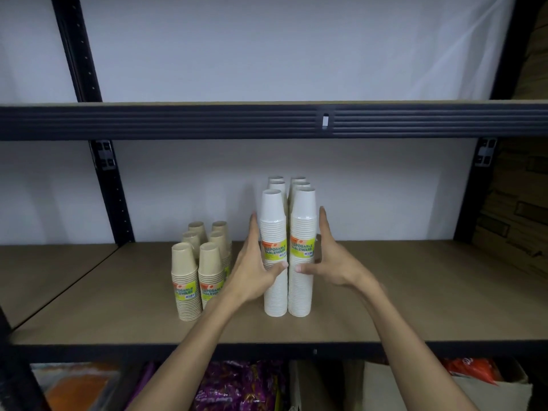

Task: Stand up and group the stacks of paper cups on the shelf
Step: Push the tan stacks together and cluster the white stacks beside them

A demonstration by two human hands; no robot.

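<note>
Several tall stacks of white paper cups stand upright in two rows at the middle of the wooden shelf. My left hand lies flat against the left side of the group, thumb on the front-left stack. On the right side my right hand presses the same way, thumb touching the front-right stack. To the left, several shorter stacks of tan paper cups stand upright in two rows. My left forearm crosses in front of the tan group's right side. The front stacks carry green labels.
A dark metal shelf beam runs overhead with black uprights at left and right. Bare shelf board lies on both sides of the cups. Below the shelf are coloured packets and a cardboard box.
</note>
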